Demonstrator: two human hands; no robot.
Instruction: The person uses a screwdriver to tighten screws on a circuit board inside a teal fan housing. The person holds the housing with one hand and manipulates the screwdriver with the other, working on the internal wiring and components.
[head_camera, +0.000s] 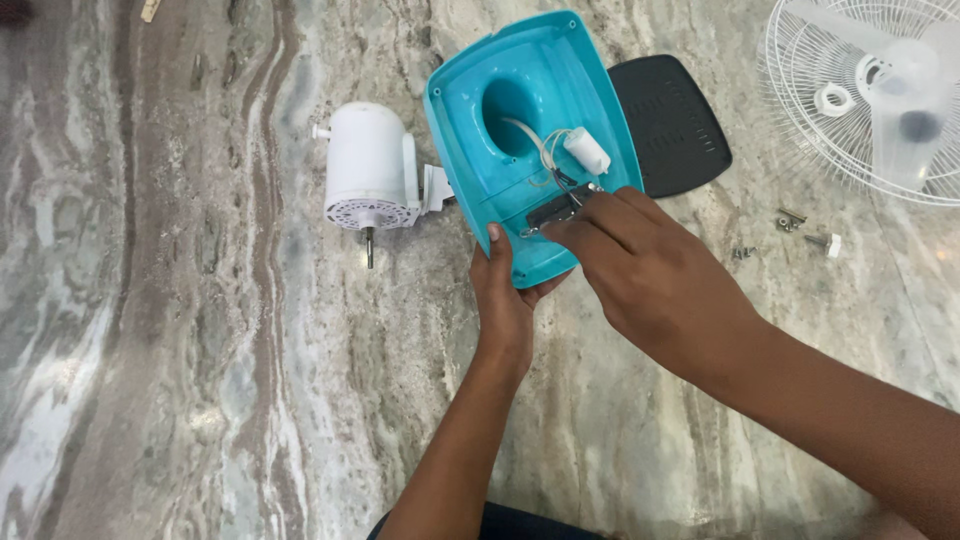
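Nearest, the left hand (508, 300) grips the near edge of the upturned teal fan base (530, 140) on the tabletop (200, 350); the right hand (640, 270), reaching from the right, pinches the dark switch block (556, 210) inside.

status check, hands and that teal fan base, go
Left hand grips near edge of upturned teal plastic fan base. Right hand fingertips on dark switch block inside. White motor housing attached alongside, nothing obstructing.

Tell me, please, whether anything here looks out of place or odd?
Yes: the teal fan base lies upside down with wires and a white capacitor exposed, its black bottom cover off beside it, and loose screws scattered on the marble floor.
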